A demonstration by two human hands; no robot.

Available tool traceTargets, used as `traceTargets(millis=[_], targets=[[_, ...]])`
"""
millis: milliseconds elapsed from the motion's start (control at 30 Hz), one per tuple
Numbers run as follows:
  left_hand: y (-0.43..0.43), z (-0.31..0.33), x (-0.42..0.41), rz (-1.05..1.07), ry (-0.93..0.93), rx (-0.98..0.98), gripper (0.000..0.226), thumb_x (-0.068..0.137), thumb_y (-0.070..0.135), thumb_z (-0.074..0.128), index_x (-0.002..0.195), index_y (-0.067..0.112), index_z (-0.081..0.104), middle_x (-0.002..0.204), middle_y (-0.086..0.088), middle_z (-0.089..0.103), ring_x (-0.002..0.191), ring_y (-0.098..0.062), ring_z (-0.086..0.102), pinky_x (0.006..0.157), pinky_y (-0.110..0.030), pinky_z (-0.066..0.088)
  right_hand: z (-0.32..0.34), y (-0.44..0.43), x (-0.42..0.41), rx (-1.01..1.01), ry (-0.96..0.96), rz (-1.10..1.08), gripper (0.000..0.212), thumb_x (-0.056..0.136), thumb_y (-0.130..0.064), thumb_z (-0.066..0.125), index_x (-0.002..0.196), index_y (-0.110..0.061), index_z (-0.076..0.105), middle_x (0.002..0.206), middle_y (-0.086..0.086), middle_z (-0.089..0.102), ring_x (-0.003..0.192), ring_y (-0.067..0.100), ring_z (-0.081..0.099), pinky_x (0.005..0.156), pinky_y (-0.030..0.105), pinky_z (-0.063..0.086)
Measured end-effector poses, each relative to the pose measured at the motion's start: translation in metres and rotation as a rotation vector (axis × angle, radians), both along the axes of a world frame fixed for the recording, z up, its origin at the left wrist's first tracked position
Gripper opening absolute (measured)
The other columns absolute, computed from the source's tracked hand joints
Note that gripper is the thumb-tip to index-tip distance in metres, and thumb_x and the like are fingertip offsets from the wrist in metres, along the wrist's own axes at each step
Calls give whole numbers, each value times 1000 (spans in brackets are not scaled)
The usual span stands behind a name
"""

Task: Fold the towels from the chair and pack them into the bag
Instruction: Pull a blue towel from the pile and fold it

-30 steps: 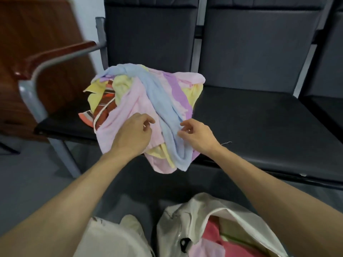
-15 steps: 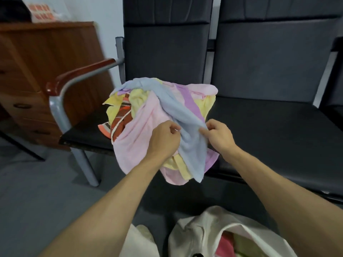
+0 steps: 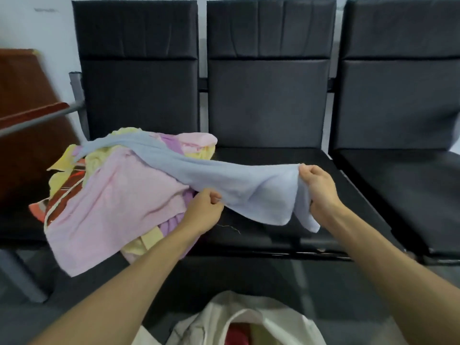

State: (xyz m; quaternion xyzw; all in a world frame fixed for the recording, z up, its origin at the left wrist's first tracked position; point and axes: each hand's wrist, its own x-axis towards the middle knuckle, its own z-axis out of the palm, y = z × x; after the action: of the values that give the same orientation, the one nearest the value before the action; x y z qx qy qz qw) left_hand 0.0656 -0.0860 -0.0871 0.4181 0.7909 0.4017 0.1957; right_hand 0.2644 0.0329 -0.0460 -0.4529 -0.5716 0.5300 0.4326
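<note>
Dark chairs (image 3: 273, 235) carry towel pile (image 3: 112, 207) on left seat; left hand (image 3: 202, 211) and right hand (image 3: 321, 188) pinch blue towel (image 3: 236, 185) in curled fingers; bag (image 3: 249, 317) below.

A waiting room or office: linked black padded chairs (image 3: 268, 100) beside a wooden cabinet (image 3: 22, 125).

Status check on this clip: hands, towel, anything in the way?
Left hand and right hand both pinch the blue towel. Towel stretched right, far end on the towel pile. Bag open below; nothing seen in the way.
</note>
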Motion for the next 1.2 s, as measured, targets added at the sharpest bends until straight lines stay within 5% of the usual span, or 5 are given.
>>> traceTargets(millis=[167,433,867,1000,1200], targets=[[17,-16,18,-187,256,-159,29,93,13,47,120,13,56,121,-1,57,107,-20,55,90,-30,43,-8,9,29,192,-206,-33,19,95,-25,51,98,-9,62,96,-3,63,87,11,57,67,23,43],[31,-27,32,-229,334,-170,33,95,18,49,127,17,55,132,-1,55,118,-18,54,104,-36,41,-19,10,68,310,-1063,293,8,89,-22,51,92,-21,58,94,3,63,84,21,60,69,33,51],[17,-24,21,-186,449,-213,33,96,23,47,128,21,52,131,0,54,115,-21,53,99,-37,42,-48,-5,-6,488,-1119,375,37,97,-35,48,126,-13,50,122,8,51,107,27,54,95,38,43],[15,-19,23,-109,231,-166,24,96,19,46,115,16,60,119,-3,60,108,-21,56,90,-31,44,-57,-10,-31,485,-1161,328,24,93,-29,50,108,-12,55,110,7,58,99,26,55,84,35,34],[17,-2,29,3,-550,-90,24,94,11,45,105,2,64,95,-13,68,88,-26,67,77,-32,53,-51,-27,-38,633,-891,305,9,86,-16,55,92,-19,50,93,-1,53,86,21,54,76,32,37]])
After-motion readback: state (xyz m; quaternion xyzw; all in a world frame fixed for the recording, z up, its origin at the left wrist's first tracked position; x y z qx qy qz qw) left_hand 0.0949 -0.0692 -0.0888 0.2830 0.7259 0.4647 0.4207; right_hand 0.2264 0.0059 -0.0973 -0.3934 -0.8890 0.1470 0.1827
